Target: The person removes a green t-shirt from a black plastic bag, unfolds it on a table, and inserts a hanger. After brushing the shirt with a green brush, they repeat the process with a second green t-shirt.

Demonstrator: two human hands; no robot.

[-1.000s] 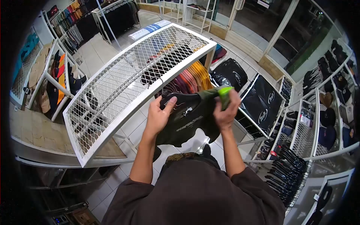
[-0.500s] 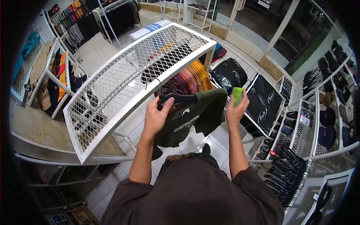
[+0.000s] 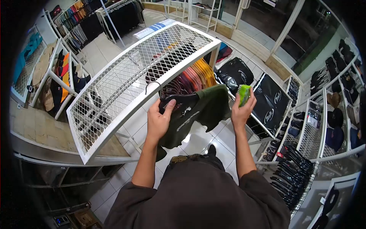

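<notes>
My left hand (image 3: 158,120) is closed at the neck of a dark olive-green shirt (image 3: 190,116), gripping it together with its hanger (image 3: 153,82). The hanger's curved hook stands up above my fingers, and most of its body is hidden inside the shirt. Small white print shows on the cloth, which hangs loosely in front of me. On the other side, my right hand (image 3: 241,114) is wrapped round a bright green brush (image 3: 243,94), held upright. The brush is a little to the right of the shirt and apart from it.
A white mesh-topped rack (image 3: 126,82) stands close by on the left, with striped and yellow shirts (image 3: 202,74) hanging under it. Black packaged goods (image 3: 268,105) lie to the right. Several black hangers (image 3: 291,173) hang on a rail at lower right, near shelves of caps (image 3: 335,118).
My right hand has moved slightly right and down with the brush, away from the shirt, and the brush has turned. The shirt's free end has shifted a little; my left hand keeps its hold.
</notes>
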